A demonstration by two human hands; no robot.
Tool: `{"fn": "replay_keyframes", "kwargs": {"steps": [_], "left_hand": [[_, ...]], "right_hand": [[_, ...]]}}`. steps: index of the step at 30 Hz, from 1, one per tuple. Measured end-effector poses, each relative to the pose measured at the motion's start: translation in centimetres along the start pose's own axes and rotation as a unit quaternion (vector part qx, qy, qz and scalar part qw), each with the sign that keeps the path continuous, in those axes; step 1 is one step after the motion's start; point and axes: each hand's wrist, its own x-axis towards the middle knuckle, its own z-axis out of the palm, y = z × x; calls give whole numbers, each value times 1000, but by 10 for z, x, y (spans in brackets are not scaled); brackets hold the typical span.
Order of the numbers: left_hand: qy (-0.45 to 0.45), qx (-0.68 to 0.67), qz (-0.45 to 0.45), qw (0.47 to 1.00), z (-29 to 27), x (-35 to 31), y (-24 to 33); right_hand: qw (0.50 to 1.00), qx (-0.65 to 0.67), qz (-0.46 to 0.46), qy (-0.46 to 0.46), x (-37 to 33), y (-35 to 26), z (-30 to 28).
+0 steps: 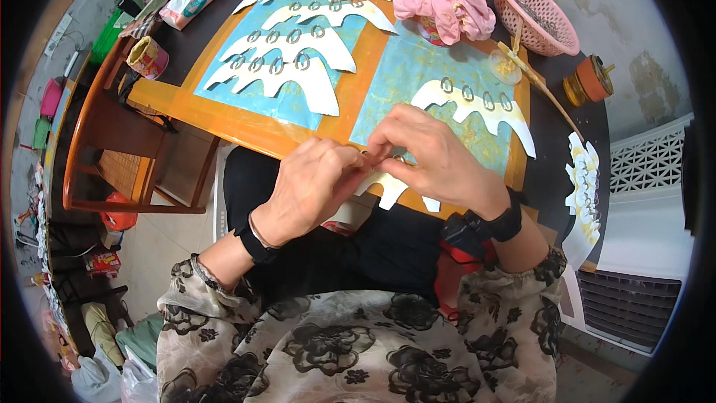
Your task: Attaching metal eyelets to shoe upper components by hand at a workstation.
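At centre frame, the left hand (317, 179) and right hand (432, 149) meet over a white scalloped piece (390, 188) at the lower edge of the worktop (224, 125). Each grip is pressed together at the fingertips; cannot tell what, if anything, is pinched. Long axis: roughly left to right, prongs toward frame bottom. The right hand obscures part of it. Upper left: four ringed pieces (304, 48). Upper right: pink cloth (447, 7), pink basket (538, 30). Tissue pack (192, 1), upper left: printed, lettering unclear.
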Motion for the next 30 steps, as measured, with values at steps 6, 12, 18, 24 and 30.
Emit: {"fn": "replay_keyframes", "kwargs": {"steps": [6,12,18,24,30], "left_hand": [[-28,-66,-73,995,-10,5,5],[-67,-173,-165,969,-18,9,11],[-109,-103,-157,976,-23,17,11],[-119,-79,-171,975,-24,23,15],[-125,-87,-136,979,-20,27,6]], "right_hand": [[1000,3,20,19,-1,-4,1],[999,-33,-21,11,-1,-2,2],[998,-36,-41,30,-2,-5,6],[997,-48,-42,44,-3,-9,10],[997,-9,-44,69,-12,-2,16]]}}
